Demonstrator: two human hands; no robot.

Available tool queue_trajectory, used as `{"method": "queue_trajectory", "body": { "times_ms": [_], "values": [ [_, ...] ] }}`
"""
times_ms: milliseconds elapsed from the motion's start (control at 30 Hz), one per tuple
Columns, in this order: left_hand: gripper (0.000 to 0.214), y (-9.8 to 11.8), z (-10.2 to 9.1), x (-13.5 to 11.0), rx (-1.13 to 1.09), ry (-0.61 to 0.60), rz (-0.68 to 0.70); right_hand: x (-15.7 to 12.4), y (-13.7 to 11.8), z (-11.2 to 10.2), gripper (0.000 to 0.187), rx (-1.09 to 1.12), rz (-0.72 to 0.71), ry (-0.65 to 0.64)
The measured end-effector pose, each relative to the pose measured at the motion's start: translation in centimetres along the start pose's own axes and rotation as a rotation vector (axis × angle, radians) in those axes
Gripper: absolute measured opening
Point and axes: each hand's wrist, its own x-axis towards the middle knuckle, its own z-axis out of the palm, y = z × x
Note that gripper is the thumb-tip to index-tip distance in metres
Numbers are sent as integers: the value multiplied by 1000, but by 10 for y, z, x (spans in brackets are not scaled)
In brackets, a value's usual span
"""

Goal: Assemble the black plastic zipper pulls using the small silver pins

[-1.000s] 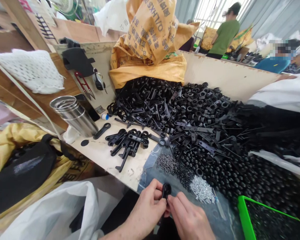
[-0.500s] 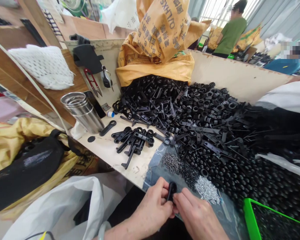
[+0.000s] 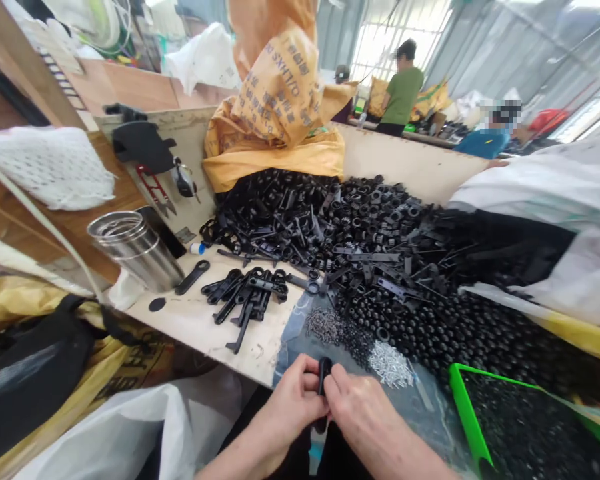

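My left hand (image 3: 290,403) and my right hand (image 3: 363,413) meet at the near table edge, both pinched on one small black plastic part (image 3: 323,373) held upright between the fingertips. Just beyond them lie two little heaps of small metal screws (image 3: 387,365) on a blue-grey mat (image 3: 293,333). A small cluster of black lever-shaped parts (image 3: 245,293) lies to the left of the mat. A large pile of black plastic parts (image 3: 380,247) covers the table behind.
A steel cup (image 3: 135,248) stands at the left. A green bin (image 3: 467,427) of black parts sits at the lower right. An orange sack (image 3: 280,113) leans at the back. White bags lie at the right and lower left. Other people stand at far benches.
The view has lifted and swung slightly. Both hands stay pinched on the black part, which now stands more edge-on between the fingers.
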Motion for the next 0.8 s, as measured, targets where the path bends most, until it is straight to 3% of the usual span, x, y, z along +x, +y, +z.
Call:
{"method": "queue_trajectory", "body": {
  "times_ms": [167,267,367,400,467,533,567,667,800],
  "values": [
    [40,0,-12,5,-36,-67,-85,-12,-19,-2,28,-47,-64,-20],
    [39,-3,-14,7,-84,-109,-75,-16,-15,-7,29,49,-63,-15],
    [37,-1,-12,9,-164,-114,-26,-3,18,-25,16,194,-16,0],
    [38,1,-11,9,-178,-94,-20,7,33,-32,13,239,69,12],
    [40,10,-8,9,-171,-43,-27,31,64,-40,18,206,387,158],
    [43,22,-4,8,-156,-13,-40,57,92,-39,17,113,530,209],
    [44,27,-3,7,-162,-6,-39,68,102,-35,20,103,543,208],
    [45,39,-1,7,-230,12,-41,82,124,-23,7,141,532,198],
    [36,43,1,11,-360,33,-66,57,124,-28,17,285,524,282]
  ]
}}
